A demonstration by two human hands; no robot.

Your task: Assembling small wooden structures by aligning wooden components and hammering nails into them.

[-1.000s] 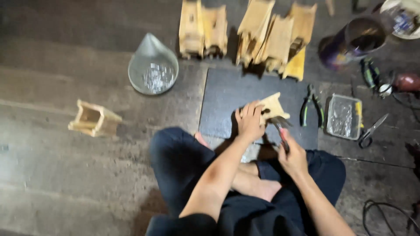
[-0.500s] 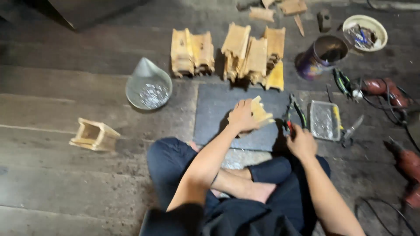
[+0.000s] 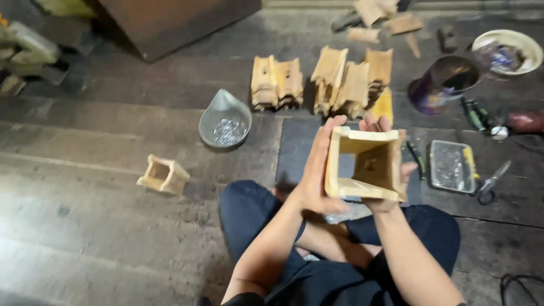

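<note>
While the person sat cross-legged on the plank floor, everything that mattered hung above the dark mat, and that mat serves as the landmark here. Just beyond its far edge stood a row of wooden pieces; past its far right corner lay a tipped can; off its far left corner sat a grey dish of small metal bits. A clear tray lay just right of it, with scissors farther right, and a finished box rested well to its left.

Over the mat's near right part, lifted clear of it, was the open wooden box. The left hand had its grip clamped along the box's left wall, fingers stretched up the outside. The right hand was mostly hidden behind the box, with fingertips showing above the top edge and at the right side, so its grip looked pressed on the far wall, though how firmly could not be told.

The likeliest trouble, I judged, was the box racking out of square: the two hands squeezed opposite thin walls, and a loose joint could open. A slip would have dropped it onto the mat or the knees, perhaps denting a corner. A careless swing rightward might also have clipped the tray and scattered what it held.
</note>
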